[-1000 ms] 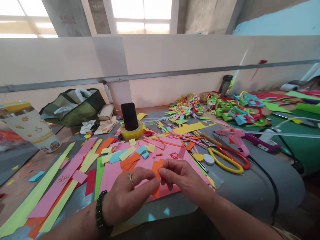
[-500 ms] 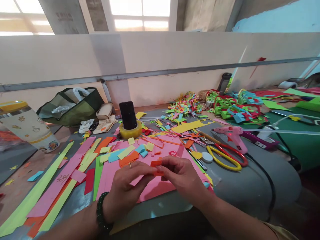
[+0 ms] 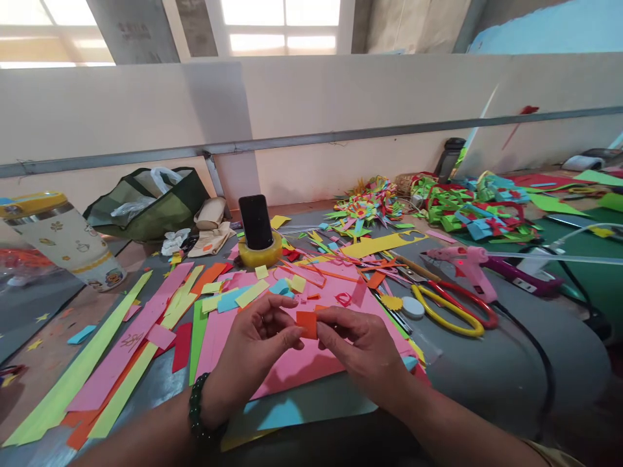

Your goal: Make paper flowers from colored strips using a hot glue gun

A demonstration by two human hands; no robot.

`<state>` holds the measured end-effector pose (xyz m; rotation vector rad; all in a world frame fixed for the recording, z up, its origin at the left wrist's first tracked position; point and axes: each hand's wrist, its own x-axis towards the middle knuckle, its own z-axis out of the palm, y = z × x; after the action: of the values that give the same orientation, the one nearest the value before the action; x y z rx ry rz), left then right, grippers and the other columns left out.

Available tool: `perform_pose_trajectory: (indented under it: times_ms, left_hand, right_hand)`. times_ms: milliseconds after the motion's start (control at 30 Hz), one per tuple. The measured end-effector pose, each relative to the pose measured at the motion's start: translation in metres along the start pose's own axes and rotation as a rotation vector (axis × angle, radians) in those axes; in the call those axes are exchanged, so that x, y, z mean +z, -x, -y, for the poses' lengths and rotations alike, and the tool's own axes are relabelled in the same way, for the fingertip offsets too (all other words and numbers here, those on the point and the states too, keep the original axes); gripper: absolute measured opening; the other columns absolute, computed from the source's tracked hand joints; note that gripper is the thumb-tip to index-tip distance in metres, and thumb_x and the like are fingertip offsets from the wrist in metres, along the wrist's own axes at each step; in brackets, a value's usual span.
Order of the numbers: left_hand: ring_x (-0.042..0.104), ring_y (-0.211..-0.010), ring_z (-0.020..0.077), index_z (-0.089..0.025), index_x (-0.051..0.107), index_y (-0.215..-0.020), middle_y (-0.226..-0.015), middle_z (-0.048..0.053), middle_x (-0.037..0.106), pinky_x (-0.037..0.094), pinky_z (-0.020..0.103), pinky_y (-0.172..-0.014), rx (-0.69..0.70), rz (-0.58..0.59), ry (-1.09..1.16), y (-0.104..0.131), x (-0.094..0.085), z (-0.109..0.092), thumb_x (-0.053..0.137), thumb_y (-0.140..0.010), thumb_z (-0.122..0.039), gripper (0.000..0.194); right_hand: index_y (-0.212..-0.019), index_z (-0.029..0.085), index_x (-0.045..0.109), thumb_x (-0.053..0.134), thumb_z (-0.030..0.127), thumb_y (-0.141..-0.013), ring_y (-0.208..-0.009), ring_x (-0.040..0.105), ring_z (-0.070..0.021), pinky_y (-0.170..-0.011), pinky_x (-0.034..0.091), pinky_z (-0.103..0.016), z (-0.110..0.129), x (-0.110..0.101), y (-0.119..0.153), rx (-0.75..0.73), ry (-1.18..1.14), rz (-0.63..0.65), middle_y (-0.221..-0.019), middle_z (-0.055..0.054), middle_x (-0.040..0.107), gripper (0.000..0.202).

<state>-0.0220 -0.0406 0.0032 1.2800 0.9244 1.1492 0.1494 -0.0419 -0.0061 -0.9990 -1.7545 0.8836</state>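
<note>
A small orange paper piece (image 3: 307, 324) is held upright between my two hands, its flat face towards me. My left hand (image 3: 265, 340), with a dark bead bracelet at the wrist, pinches its left edge between thumb and fingers. The right edge is pinched by my right hand (image 3: 363, 344). Both hands are over a large pink sheet (image 3: 287, 376). Small yellow, blue and orange paper pieces lie on the sheet just behind my left hand, among them a yellow piece (image 3: 252, 293).
A phone (image 3: 256, 222) leans in a yellow tape roll (image 3: 260, 251). To the right are yellow-handled scissors (image 3: 450, 314), a pink glue gun (image 3: 470, 263) and its black cable. Paper strips (image 3: 129, 344) and a tumbler (image 3: 68, 243) are at left.
The orange piece has turned from nearly edge-on to showing its flat face, and my left fingers have curled and spread from it. The view has shifted slightly left.
</note>
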Motion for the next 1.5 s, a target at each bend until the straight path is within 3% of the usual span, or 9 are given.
perform_pose_trajectory:
  times_ms: [100, 333, 533, 867, 1033, 1133, 1267, 1400, 1500]
  left_hand:
    - [0.063, -0.06, 0.008, -0.018, 0.063, -0.097, -0.064, -0.004, 0.065, 0.05, 0.018, -0.061, -0.038, 0.031, 0.028, -0.001, -0.002, 0.003, 0.075, -0.071, -0.023, 0.029]
    - [0.064, -0.07, 0.012, -0.016, 0.07, -0.082, -0.08, 0.003, 0.072, 0.054, 0.022, -0.067, -0.068, 0.074, 0.075, -0.003, -0.004, 0.004, 0.074, -0.072, -0.024, 0.014]
    - [0.062, -0.067, 0.0104, -0.017, 0.069, -0.078, -0.073, 0.0, 0.069, 0.053, 0.022, -0.068, -0.038, 0.097, 0.084, -0.002, -0.004, 0.005, 0.073, -0.072, -0.022, 0.009]
    - [0.052, -0.07, 0.0133, -0.017, 0.062, -0.078, -0.076, 0.002, 0.058, 0.044, 0.025, -0.061, 0.036, 0.091, -0.278, -0.001, -0.003, 0.008, 0.065, -0.078, -0.034, 0.017]
    - [0.048, -0.069, 0.0136, -0.018, 0.059, -0.077, -0.078, 0.002, 0.053, 0.041, 0.026, -0.06, 0.072, 0.149, -0.407, 0.001, -0.003, 0.005, 0.06, -0.08, -0.035, 0.018]
    - [0.048, -0.068, 0.0129, -0.02, 0.058, -0.088, -0.083, 0.001, 0.055, 0.042, 0.025, -0.061, 0.114, 0.131, -0.522, -0.005, -0.012, 0.0, 0.057, -0.082, -0.035, 0.016]
    - [0.049, -0.065, 0.0133, -0.019, 0.052, -0.076, -0.074, 0.0, 0.055, 0.039, 0.024, -0.057, 0.211, -0.091, -0.761, -0.027, -0.041, -0.006, 0.053, -0.083, -0.036, 0.018]
    - [0.052, -0.062, 0.0153, -0.02, 0.054, -0.07, -0.067, 0.0, 0.059, 0.037, 0.026, -0.057, 0.131, -0.073, -1.029, -0.044, -0.067, -0.007, 0.051, -0.082, -0.036, 0.02]
    - [0.056, -0.072, 0.0191, -0.02, 0.063, -0.075, -0.077, 0.004, 0.065, 0.037, 0.029, -0.061, 0.055, -0.032, -1.217, -0.045, -0.068, -0.005, 0.053, -0.08, -0.036, 0.02]
  right_hand:
    - [-0.089, 0.018, 0.07, 0.055, 0.025, -0.085, -0.063, 0.057, -0.0113, -0.055, 0.045, -0.021, 0.0, 0.0, 0.0, -0.009, 0.004, -0.002, -0.071, -0.001, 0.066, 0.017]
    - [-0.087, 0.018, 0.07, 0.055, 0.024, -0.085, -0.062, 0.059, -0.0109, -0.055, 0.046, -0.02, -0.001, 0.001, 0.001, -0.02, -0.006, -0.004, -0.069, 0.0, 0.066, 0.016]
    - [-0.085, 0.017, 0.067, 0.049, 0.026, -0.089, -0.064, 0.057, -0.0105, -0.055, 0.044, -0.02, 0.004, -0.001, 0.0, -0.041, 0.02, 0.015, -0.071, -0.001, 0.064, 0.02]
    - [-0.071, 0.017, 0.058, 0.056, 0.019, -0.081, -0.058, 0.05, -0.0084, -0.053, 0.04, -0.019, -0.001, 0.005, -0.001, -0.075, 0.169, -0.054, -0.065, 0.002, 0.057, 0.01]
    - [-0.074, 0.018, 0.057, 0.055, 0.017, -0.079, -0.062, 0.051, -0.0087, -0.058, 0.042, -0.02, 0.006, -0.002, 0.004, -0.03, 0.184, 0.053, -0.068, 0.003, 0.058, 0.006]
    - [-0.073, 0.018, 0.059, 0.054, 0.021, -0.08, -0.062, 0.051, -0.0094, -0.056, 0.041, -0.02, 0.017, -0.024, -0.003, 0.037, 0.229, 0.09, -0.068, 0.002, 0.06, 0.008]
    - [-0.073, 0.017, 0.06, 0.053, 0.025, -0.079, -0.058, 0.048, -0.0099, -0.053, 0.037, -0.021, 0.015, -0.055, -0.031, 0.1, 0.353, 0.038, -0.066, 0.002, 0.058, 0.012]
    - [-0.071, 0.017, 0.06, 0.051, 0.026, -0.079, -0.059, 0.051, -0.0116, -0.052, 0.035, -0.023, -0.011, -0.061, -0.054, 0.186, 0.5, 0.138, -0.065, 0.0, 0.06, 0.015]
    - [-0.083, 0.018, 0.066, 0.051, 0.027, -0.08, -0.066, 0.058, -0.0153, -0.055, 0.036, -0.024, -0.03, -0.057, -0.058, 0.2, 0.7, 0.172, -0.074, -0.002, 0.067, 0.018]
